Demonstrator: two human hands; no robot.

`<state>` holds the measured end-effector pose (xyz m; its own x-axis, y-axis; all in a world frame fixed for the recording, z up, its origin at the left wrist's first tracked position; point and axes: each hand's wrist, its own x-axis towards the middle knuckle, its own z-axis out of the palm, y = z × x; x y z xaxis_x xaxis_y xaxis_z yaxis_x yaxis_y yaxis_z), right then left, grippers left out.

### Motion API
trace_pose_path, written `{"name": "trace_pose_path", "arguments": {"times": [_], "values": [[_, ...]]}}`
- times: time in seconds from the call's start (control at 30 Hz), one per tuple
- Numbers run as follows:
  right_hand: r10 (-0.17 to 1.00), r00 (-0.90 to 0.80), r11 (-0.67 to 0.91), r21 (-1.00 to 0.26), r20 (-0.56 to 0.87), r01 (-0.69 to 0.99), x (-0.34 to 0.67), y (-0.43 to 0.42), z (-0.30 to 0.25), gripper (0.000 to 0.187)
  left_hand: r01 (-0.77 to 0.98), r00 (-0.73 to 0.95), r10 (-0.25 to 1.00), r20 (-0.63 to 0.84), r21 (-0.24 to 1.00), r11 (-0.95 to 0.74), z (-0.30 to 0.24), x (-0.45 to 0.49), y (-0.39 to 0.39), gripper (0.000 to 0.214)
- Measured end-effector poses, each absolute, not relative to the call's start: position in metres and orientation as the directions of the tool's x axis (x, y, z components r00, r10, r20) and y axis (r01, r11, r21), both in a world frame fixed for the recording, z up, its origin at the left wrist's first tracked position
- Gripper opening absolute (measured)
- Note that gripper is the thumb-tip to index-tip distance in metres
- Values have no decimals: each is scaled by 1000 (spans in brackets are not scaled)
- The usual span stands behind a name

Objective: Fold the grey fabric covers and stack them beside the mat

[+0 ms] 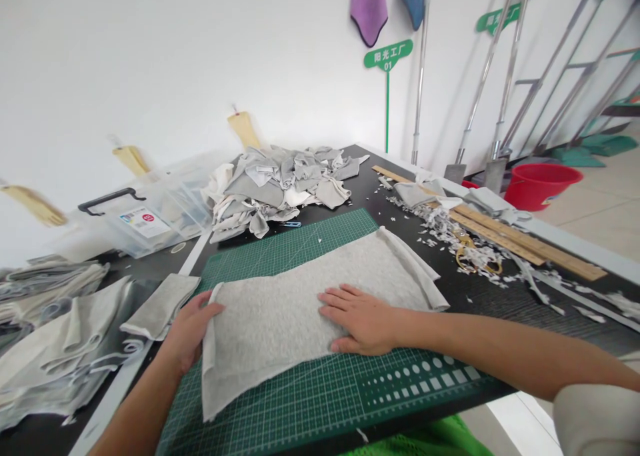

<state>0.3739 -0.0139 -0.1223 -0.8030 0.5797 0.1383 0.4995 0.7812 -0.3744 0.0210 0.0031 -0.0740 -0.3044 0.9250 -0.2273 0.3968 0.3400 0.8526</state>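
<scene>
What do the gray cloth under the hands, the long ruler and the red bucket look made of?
The gray cloth looks like soft knit, perhaps fleece: matte, fuzzy face, curling edges. The long ruler looks like varnished wood, from its warm tan tone. The red bucket looks like glossy molded plastic, with a smooth, thick rim.

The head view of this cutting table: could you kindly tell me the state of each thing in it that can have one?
grey knit fabric: flat on the mat, edges folded over
left hand: open, on the fabric's edge
right hand: open, flat on the fabric
green cutting mat: partly covered by the fabric
gold-handled scissors: lying among scraps
red bucket: upright on the floor
clear plastic bin: holding pale cloth
</scene>
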Motion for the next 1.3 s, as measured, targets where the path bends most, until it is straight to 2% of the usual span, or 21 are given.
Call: {"name": "trace_pose_path", "arguments": {"times": [0.1, 0.27, 0.37, 0.47, 0.57, 0.63, 0.7, 0.77, 0.87, 0.97, 1.07, 1.13, 1.2, 1.3], "values": [[578, -805, 784, -364, 132, 503, 372, -15, -122, 69, 312, -270, 945, -184, 912, 266, -55, 35, 5, 51], [571, -807, 798, -334, 152, 502, 370, -16, -118, 68, 309, -86, 991, -99, 943, 121, -36, 78, 18, 55], [569, -796, 807, -329, 208, 491, 371, -18, -116, 53, 340, -24, 990, -143, 930, 142, -39, 113, 28, 58], [631, -703, 769, -384, 328, 511, 376, -19, -115, 35, 275, -21, 980, -196, 942, 194, -50, 146, 32, 68], [671, -524, 740, -428, 525, 520, 385, -19, -112, 29, 220, 39, 977, -208, 956, 194, -65, 163, 31, 65], [653, -422, 742, -420, 629, 523, 391, -17, -107, 27, 264, 46, 983, -179, 951, 161, -74, 162, 30, 56], [666, -348, 710, -419, 660, 565, 395, -12, -98, 24, 372, 57, 993, -107, 925, 78, -79, 155, 30, 47], [724, -285, 622, -416, 628, 663, 400, -3, -90, 23, 547, 125, 992, 10, 833, -77, -83, 146, 28, 40], [820, -207, 430, -336, 533, 838, 410, 20, -83, 31, 776, 295, 942, 160, 535, -334, -92, 137, 25, 33], [897, -123, 238, -228, 424, 944, 429, 49, -85, 41, 796, 492, 851, 183, 300, -525, -107, 134, 20, 32], [957, -1, 54, -176, 290, 983, 452, 73, -92, 51, 762, 586, 790, 182, 210, -613, -123, 132, 16, 35], [984, 88, -57, -188, 158, 981, 465, 83, -99, 66, 751, 609, 770, 189, 174, -637, -130, 130, 14, 37], [996, 64, -52, -178, 64, 983, 474, 90, -106, 70, 722, 654, 736, 178, 144, -677, -133, 128, 14, 39], [999, 35, -36, -187, -9, 982, 482, 98, -114, 63, 677, 703, 693, 162, 148, -721, -132, 127, 14, 44]]}}
